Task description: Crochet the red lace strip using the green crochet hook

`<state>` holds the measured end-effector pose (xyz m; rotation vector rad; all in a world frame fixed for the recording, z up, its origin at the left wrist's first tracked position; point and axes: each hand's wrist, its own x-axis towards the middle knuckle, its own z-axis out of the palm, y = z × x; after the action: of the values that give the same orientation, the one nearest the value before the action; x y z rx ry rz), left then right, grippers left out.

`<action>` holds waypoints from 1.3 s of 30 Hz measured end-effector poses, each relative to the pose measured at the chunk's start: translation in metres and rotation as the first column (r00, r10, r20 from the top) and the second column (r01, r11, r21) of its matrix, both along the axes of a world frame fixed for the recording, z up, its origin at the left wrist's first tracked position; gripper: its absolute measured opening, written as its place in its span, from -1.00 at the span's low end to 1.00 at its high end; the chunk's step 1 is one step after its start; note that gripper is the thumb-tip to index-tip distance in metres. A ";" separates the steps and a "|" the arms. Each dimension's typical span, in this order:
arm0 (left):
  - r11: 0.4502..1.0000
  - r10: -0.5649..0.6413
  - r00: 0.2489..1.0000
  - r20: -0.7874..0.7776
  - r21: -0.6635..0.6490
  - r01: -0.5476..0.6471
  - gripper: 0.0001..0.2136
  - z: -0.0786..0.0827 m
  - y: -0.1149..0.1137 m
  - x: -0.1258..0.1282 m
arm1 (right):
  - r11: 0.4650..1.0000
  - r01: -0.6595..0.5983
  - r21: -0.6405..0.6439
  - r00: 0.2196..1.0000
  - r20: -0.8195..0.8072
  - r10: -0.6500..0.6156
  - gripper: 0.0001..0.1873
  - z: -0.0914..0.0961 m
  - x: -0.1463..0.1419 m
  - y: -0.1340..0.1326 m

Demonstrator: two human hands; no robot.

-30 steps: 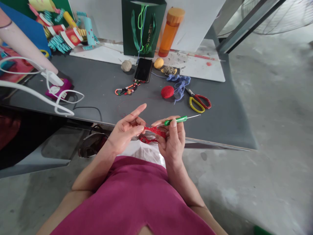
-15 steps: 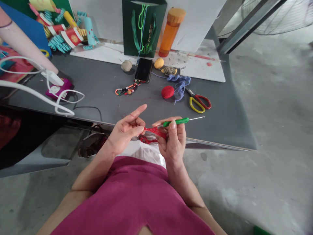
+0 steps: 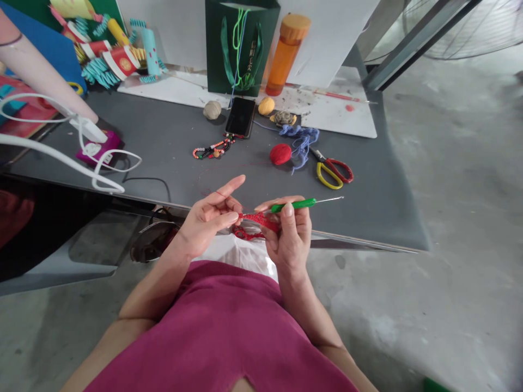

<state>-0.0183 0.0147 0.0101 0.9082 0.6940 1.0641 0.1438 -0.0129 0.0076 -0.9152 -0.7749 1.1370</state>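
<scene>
Between my hands, just above the table's front edge, is a narrow strip of red crochet work (image 3: 258, 219). My left hand (image 3: 210, 222) pinches the strip's left end between thumb and fingers, its index finger stretched out with red yarn over it. My right hand (image 3: 291, 231) grips a crochet hook (image 3: 293, 205) by its green handle; one metal end points right and the other reaches left to the red work. Some of the strip's right part lies against my right fingers, and a loop hangs below. A red yarn ball (image 3: 280, 154) rests on the table beyond.
Scissors (image 3: 333, 172), blue yarn (image 3: 301, 142), a yellow ball (image 3: 266, 105), a beige ball (image 3: 212, 110) and a phone (image 3: 240, 117) with a beaded strap lie on the grey table (image 3: 163, 130). Behind stand a green bag (image 3: 220, 60) and an orange bottle (image 3: 286, 57). Left are white cables (image 3: 49, 142).
The hook in my right hand has tilted and shifted very slightly. Both hands keep nearly the same place and hold.
</scene>
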 end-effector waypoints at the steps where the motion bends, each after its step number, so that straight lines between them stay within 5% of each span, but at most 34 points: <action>1: 1.000 0.001 1.000 -0.001 -0.004 -0.001 -0.47 0.000 0.000 0.000 | 1.000 -0.005 0.004 1.000 -0.004 0.006 -0.66 0.000 0.000 0.000; 25: 0.999 0.001 0.999 -0.040 0.047 0.001 -0.51 -0.004 0.001 -0.004 | 0.996 -0.009 0.086 0.998 0.067 0.004 -0.70 -0.005 0.002 -0.001; 32: 0.997 0.022 1.000 -0.021 0.080 -0.020 -0.77 0.004 0.000 -0.003 | 0.990 -0.026 0.142 0.993 0.118 0.010 -0.76 -0.005 0.006 -0.003; 39: 0.994 0.045 0.995 -0.085 0.103 -0.036 -0.48 0.005 0.000 -0.005 | 0.982 0.036 0.186 0.952 0.294 -0.090 -0.71 -0.004 0.009 -0.005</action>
<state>-0.0231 0.0144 0.0152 1.0362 0.7387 1.1090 0.1529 -0.0180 0.0040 -0.9663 -1.0712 0.8651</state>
